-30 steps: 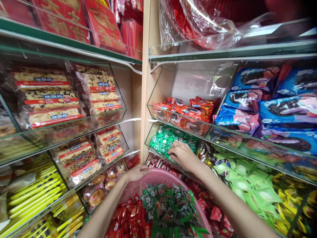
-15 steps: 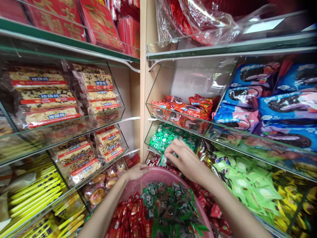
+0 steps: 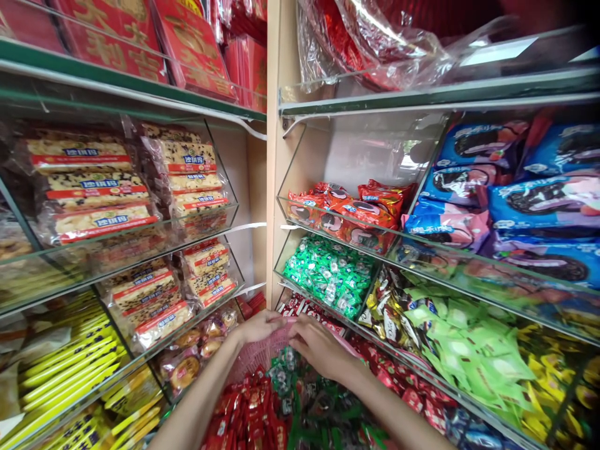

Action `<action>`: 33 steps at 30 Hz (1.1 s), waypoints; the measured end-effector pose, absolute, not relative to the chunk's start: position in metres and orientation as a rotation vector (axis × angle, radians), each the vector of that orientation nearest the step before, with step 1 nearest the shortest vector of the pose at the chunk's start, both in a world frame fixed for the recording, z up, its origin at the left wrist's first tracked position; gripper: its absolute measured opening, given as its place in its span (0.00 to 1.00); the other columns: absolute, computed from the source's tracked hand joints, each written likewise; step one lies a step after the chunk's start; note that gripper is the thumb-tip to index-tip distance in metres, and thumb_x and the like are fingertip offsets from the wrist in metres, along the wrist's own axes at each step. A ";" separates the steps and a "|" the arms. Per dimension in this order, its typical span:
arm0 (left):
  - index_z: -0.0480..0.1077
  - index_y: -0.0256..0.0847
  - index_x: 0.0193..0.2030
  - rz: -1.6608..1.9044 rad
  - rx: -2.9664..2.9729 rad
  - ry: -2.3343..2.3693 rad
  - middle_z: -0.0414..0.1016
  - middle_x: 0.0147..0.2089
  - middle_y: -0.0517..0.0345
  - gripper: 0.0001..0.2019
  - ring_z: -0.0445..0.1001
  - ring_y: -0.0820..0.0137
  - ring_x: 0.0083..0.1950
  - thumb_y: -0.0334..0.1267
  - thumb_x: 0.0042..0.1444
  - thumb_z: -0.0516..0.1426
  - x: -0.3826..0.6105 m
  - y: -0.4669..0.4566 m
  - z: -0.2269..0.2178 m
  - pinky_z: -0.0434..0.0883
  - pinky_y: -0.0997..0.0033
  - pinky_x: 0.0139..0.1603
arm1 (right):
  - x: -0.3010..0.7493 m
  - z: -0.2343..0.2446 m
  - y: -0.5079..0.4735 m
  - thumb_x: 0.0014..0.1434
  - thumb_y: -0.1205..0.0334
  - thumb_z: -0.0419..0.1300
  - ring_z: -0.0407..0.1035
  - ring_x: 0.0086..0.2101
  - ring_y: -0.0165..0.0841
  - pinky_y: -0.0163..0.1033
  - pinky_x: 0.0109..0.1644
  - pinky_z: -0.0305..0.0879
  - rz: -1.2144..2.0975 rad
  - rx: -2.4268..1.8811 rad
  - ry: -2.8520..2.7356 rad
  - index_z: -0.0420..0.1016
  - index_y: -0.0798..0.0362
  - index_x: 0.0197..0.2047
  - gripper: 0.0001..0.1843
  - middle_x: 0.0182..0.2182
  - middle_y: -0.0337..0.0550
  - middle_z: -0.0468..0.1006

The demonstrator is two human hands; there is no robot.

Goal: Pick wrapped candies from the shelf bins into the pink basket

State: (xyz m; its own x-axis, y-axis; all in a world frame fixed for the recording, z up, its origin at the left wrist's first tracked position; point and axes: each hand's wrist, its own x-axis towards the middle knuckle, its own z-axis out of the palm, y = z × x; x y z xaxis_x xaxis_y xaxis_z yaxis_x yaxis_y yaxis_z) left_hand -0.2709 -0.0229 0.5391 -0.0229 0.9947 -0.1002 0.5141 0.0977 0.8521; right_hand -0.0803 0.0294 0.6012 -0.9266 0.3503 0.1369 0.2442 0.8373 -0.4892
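Note:
A pink plastic basket (image 3: 255, 356) full of wrapped candies is in front of me, low in the head view. Red-wrapped candies (image 3: 250, 406) lie on its left side, dark green-wrapped ones (image 3: 323, 400) on its right. My left hand (image 3: 262, 326) is closed over the basket's far rim. Close beside it, my right hand (image 3: 314, 340) is over the far part of the basket, fingers bent down; whatever they hold is hidden. Behind the right hand, a glass-fronted bin holds small green-wrapped candies (image 3: 328, 272).
Glass-edged shelves meet at a wooden post (image 3: 272, 156). Packaged biscuit bars (image 3: 89, 181) are on the left. Red packets (image 3: 351, 209), blue cookie packs (image 3: 487, 150), light green packets (image 3: 473, 344) and red candies (image 3: 398, 381) fill the right side.
My right hand has come down and toward me from the green candy bin to the basket; a green candy showed at its fingers earlier. My left hand stays on the rim.

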 end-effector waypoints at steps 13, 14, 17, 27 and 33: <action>0.65 0.33 0.27 0.791 1.492 1.637 0.57 0.24 0.62 0.23 0.55 0.76 0.27 0.56 0.52 0.48 -0.272 -0.024 0.540 0.56 0.76 0.29 | -0.108 0.680 0.070 0.58 0.65 0.52 0.61 0.41 0.35 0.37 0.44 0.56 0.128 -0.575 -2.673 0.73 0.52 0.39 0.09 0.36 0.45 0.69; 0.65 0.33 0.27 0.788 1.491 1.641 0.57 0.24 0.61 0.24 0.55 0.76 0.27 0.57 0.52 0.48 -0.272 -0.024 0.540 0.56 0.76 0.29 | -0.115 0.682 0.074 0.58 0.66 0.52 0.61 0.42 0.36 0.38 0.44 0.57 0.058 -0.630 -2.689 0.73 0.52 0.39 0.10 0.37 0.46 0.70; 0.65 0.33 0.28 0.778 1.487 1.657 0.58 0.25 0.61 0.24 0.56 0.75 0.28 0.57 0.51 0.48 -0.272 -0.024 0.541 0.57 0.76 0.30 | -0.134 0.683 0.082 0.58 0.66 0.52 0.62 0.42 0.38 0.39 0.42 0.57 -0.097 -0.776 -2.750 0.74 0.54 0.38 0.10 0.39 0.50 0.70; 0.65 0.34 0.29 0.764 1.481 1.680 0.60 0.27 0.61 0.24 0.59 0.74 0.30 0.57 0.52 0.47 -0.272 -0.023 0.541 0.57 0.76 0.31 | -0.143 0.666 0.091 0.54 0.60 0.57 0.62 0.44 0.40 0.40 0.43 0.58 -0.042 -0.867 -2.741 0.74 0.55 0.36 0.09 0.40 0.50 0.71; 0.66 0.33 0.30 0.762 1.470 1.680 0.60 0.27 0.60 0.24 0.59 0.74 0.30 0.56 0.52 0.48 -0.271 -0.024 0.541 0.58 0.76 0.32 | -0.144 0.662 0.093 0.55 0.63 0.55 0.63 0.40 0.35 0.37 0.42 0.57 0.033 -0.848 -2.702 0.72 0.54 0.36 0.06 0.38 0.46 0.71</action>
State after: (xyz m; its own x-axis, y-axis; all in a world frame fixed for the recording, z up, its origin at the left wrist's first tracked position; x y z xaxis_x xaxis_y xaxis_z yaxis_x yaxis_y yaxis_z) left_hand -0.2712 -0.0238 0.5414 -0.0454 0.9863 -0.1583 0.5311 0.1580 0.8325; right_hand -0.1438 0.0928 0.6621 -0.7773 0.5613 0.2841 0.5542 0.8247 -0.1129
